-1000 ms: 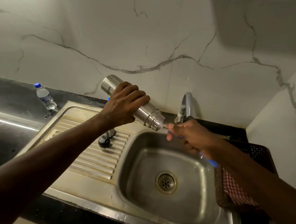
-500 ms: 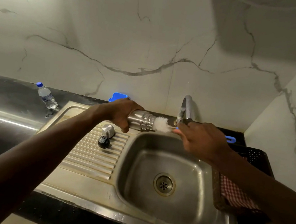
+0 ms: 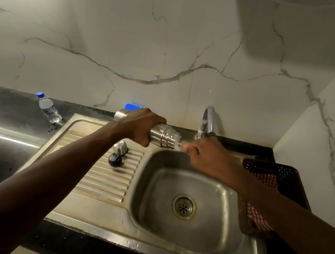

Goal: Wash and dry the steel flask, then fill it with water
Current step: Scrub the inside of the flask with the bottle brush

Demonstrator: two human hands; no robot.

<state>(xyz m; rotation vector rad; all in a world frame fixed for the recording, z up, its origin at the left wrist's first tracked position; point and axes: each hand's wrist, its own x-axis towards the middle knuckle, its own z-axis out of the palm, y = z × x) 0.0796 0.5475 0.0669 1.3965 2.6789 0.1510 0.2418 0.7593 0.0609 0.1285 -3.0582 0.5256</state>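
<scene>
A marble-walled corner is housing a steel sink (image 3: 89, 129) in a dark tabletop (image 3: 3, 118). The left hand (image 3: 139, 126) is gripping the steel flask (image 3: 164, 136), lying almost level above the basin's rear edge. The right hand (image 3: 207, 155) is pinching a brush (image 3: 178, 145), its white bristles sitting at the flask's mouth.

left hand (image 3: 139, 126): curled round flask (image 3: 162, 135), arm outstretched | right hand (image 3: 207, 156): fingers pinched (apparently on a brush stem (image 3: 181, 144), blurred), forearm angled in
</scene>
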